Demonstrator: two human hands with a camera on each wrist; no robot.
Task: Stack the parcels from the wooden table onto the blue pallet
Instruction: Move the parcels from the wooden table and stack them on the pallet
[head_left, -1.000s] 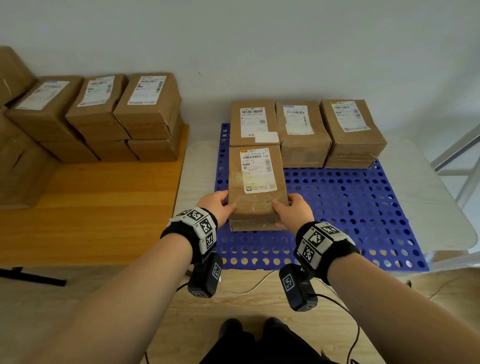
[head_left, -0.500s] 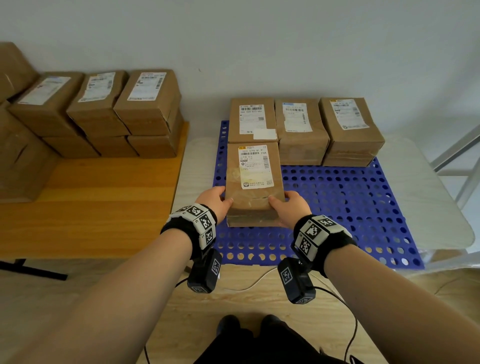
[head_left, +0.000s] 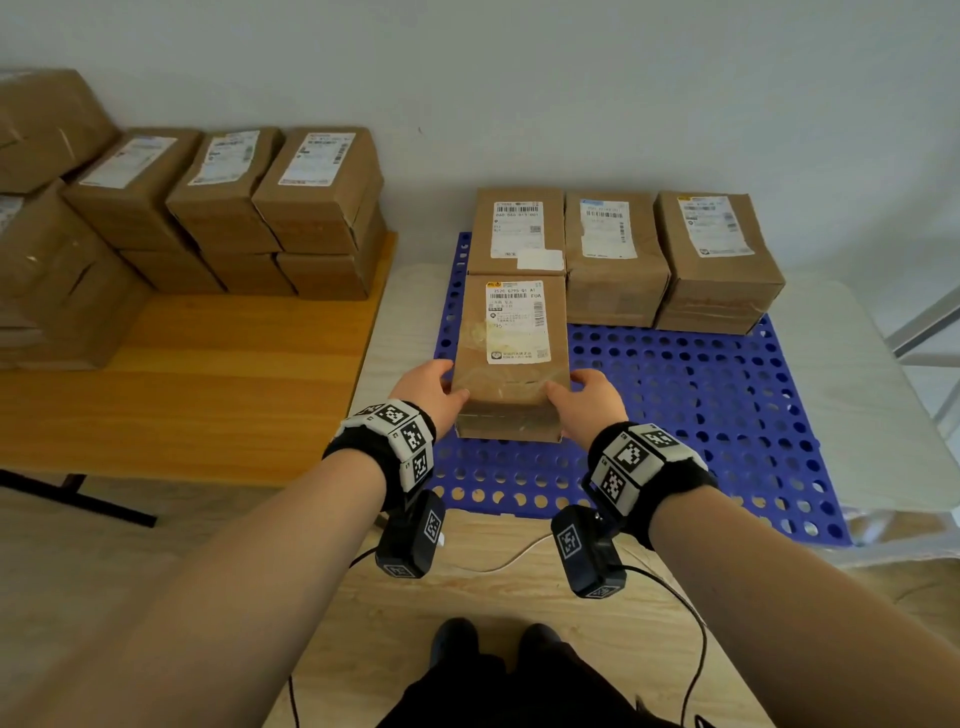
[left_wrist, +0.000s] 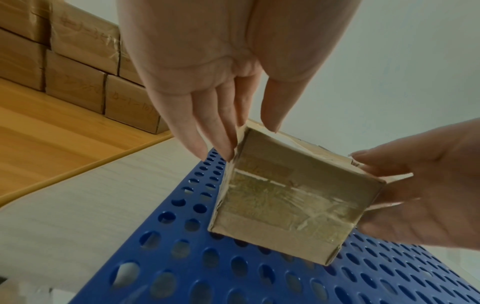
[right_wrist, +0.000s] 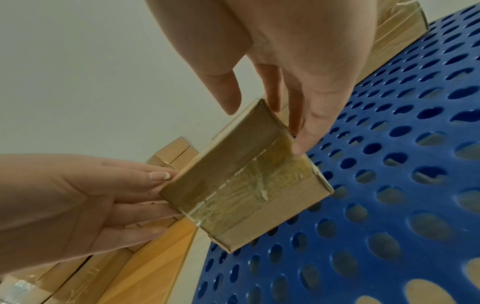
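Observation:
A brown taped parcel (head_left: 511, 358) with a white label lies on the blue perforated pallet (head_left: 701, 415), its far end against the back-left parcel (head_left: 519, 234). My left hand (head_left: 441, 387) lies on its near left corner, with straight fingers along the side and the thumb at the top edge. My right hand (head_left: 576, 387) mirrors it on the near right corner. The left wrist view shows the parcel's taped end (left_wrist: 293, 195) flat on the pallet (left_wrist: 182, 267) between both hands. The right wrist view shows the same parcel (right_wrist: 244, 185) on the pallet (right_wrist: 389, 185).
Two more parcels (head_left: 610, 254) (head_left: 717, 254) stand along the pallet's back edge. Several parcels (head_left: 270, 208) are stacked at the back and left of the wooden table (head_left: 208, 395). The pallet lies on a white table (head_left: 857, 364), with a metal frame (head_left: 924, 322) at the right.
Both hands slid the parcel away from me across the pallet until its far end met the back-left parcel.

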